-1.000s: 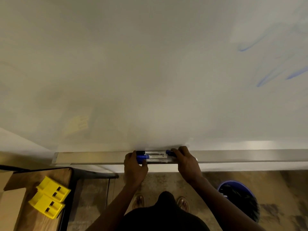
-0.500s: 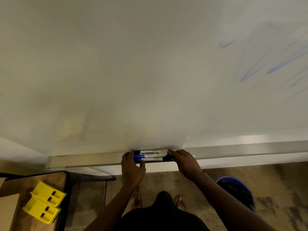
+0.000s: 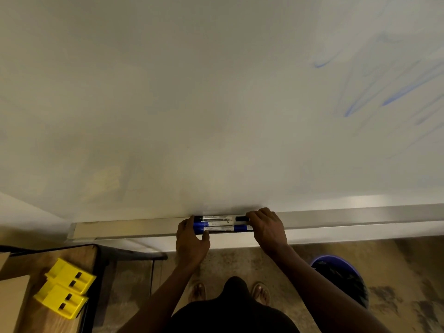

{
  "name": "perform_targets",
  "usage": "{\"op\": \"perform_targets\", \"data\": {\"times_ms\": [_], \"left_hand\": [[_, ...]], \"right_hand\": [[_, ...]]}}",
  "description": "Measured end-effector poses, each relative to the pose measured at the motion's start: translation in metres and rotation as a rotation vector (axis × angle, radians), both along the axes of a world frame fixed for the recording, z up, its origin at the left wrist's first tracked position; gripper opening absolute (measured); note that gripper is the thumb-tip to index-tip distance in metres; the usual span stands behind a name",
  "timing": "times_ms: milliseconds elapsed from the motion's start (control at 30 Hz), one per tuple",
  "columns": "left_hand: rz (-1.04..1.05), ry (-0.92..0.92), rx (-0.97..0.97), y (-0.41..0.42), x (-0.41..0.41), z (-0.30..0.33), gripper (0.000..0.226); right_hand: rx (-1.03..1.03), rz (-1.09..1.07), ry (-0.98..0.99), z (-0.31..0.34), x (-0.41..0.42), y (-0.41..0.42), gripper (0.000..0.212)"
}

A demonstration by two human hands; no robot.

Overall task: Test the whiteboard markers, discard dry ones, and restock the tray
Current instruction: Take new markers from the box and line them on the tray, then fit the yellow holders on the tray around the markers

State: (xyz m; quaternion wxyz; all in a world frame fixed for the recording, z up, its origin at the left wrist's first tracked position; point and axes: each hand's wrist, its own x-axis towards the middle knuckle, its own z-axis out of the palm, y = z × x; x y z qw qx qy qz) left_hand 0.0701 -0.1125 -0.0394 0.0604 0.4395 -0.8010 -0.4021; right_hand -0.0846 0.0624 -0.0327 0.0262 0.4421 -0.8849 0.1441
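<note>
Two whiteboard markers lie side by side along the metal tray under the whiteboard. The black-capped marker is nearer the board and the blue marker is nearer me. My left hand touches their left ends, with the thumb under the blue marker. My right hand covers their right ends, fingers curled over the caps. Blue test strokes mark the board at upper right.
A wooden table at lower left carries two yellow boxes. A blue bin with a dark liner stands on the floor at right. My feet are below the tray.
The view has shifted slightly, so the tray sits a little lower-left in frame. Both hands stay on the marker ends; the markers now lie more evenly aligned in the tray.
</note>
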Motion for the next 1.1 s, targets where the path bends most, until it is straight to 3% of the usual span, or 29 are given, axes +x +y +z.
{"op": "perform_targets", "data": {"times_ms": [700, 967, 1100], "left_hand": [[0.069, 0.013, 0.006, 0.013, -0.011, -0.005, 0.068], [0.140, 0.009, 0.004, 0.021, -0.012, -0.003, 0.068], [0.183, 0.040, -0.037, 0.028, 0.000, 0.006, 0.068]], "right_hand": [[0.005, 0.042, -0.077, -0.017, -0.006, 0.006, 0.021], [-0.154, 0.046, -0.098, -0.004, -0.006, 0.011, 0.030], [-0.211, 0.155, -0.105, -0.004, 0.004, 0.004, 0.030]]}}
